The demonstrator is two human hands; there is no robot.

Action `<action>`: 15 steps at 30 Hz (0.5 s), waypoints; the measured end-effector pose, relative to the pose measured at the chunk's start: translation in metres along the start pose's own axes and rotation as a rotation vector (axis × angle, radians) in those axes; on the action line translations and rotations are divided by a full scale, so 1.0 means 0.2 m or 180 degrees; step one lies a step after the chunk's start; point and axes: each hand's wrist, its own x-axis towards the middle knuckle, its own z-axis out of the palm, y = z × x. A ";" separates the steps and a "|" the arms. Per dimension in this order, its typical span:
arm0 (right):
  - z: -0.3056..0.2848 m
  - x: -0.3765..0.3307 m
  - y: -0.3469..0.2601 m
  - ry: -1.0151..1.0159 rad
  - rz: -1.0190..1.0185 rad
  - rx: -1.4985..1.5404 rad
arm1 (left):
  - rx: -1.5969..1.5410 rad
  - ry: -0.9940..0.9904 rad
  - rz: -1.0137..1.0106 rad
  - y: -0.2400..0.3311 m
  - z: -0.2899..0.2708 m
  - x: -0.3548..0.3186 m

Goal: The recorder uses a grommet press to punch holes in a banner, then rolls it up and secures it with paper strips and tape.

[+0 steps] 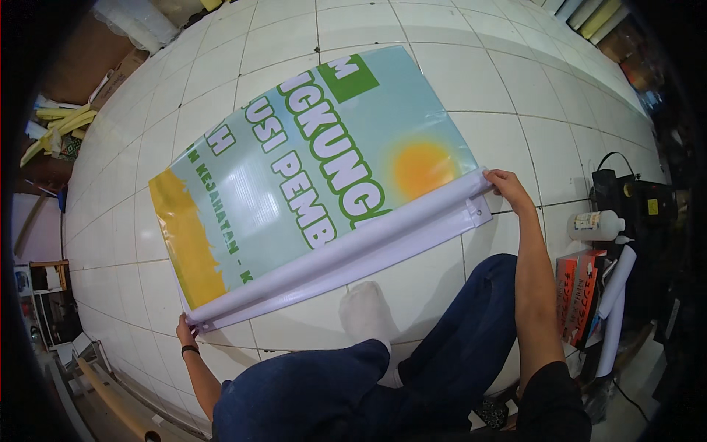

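Note:
A large printed vinyl banner [420, 103] lies on the tiled floor, pale green with an orange sun, bold lettering and a yellow patch. Its near edge is turned over into a long white roll that slants up to the right. At the roll's right end, my right hand [508, 188] grips the vinyl between thumb and fingers. My left hand [185, 331] is closed on the left end, its fingers partly hidden. A flat white strip of the banner, with an eyelet near its right corner, sticks out on my side of the roll.
White floor tiles [501, 81] surround the banner, and my socked foot [366, 309] rests just short of it. To the right stand a plastic bottle [595, 225], a red box [578, 295] and white rolls [616, 295]. Yellow scraps [62, 125] are piled at the far left.

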 end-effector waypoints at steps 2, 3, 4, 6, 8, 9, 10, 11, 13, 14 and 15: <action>0.01 0.04 -0.04 -0.0330 0.0066 0.0235 | 0.0232 0.0138 -0.0110 0.05 0.01 0.02; 0.02 0.04 -0.04 -0.0312 -0.0157 0.0376 | 0.0519 0.0050 -0.0285 0.03 0.02 0.01; 0.01 0.04 -0.04 -0.0046 -0.0310 0.0004 | 0.1072 0.0151 -0.0215 0.03 0.02 0.03; 0.02 0.01 -0.02 0.0311 -0.0442 -0.0273 | 0.0760 0.0236 -0.0134 -0.02 0.02 0.02; 0.03 -0.05 0.03 0.0002 -0.0092 0.0142 | -0.0160 0.0419 -0.0287 -0.10 -0.02 0.01; 0.05 -0.07 0.04 -0.0151 -0.0017 0.0650 | -0.0200 0.0439 -0.0163 -0.14 -0.04 0.02; 0.06 -0.11 0.05 -0.0271 -0.0208 0.0766 | 0.0105 0.0297 -0.0017 -0.16 -0.07 0.02; 0.08 -0.13 0.06 -0.0271 -0.0262 0.0814 | 0.0517 0.0172 -0.0117 -0.20 -0.10 0.02; 0.11 -0.15 0.06 0.0078 -0.0316 -0.0020 | 0.0812 0.0141 0.0018 -0.21 -0.14 0.05; 0.13 -0.15 0.05 0.0239 -0.0435 -0.0446 | 0.0779 0.0188 0.0135 -0.21 -0.15 0.05; 0.14 -0.15 0.05 0.0128 -0.0544 -0.0426 | 0.0688 0.0254 0.0313 -0.20 -0.16 0.06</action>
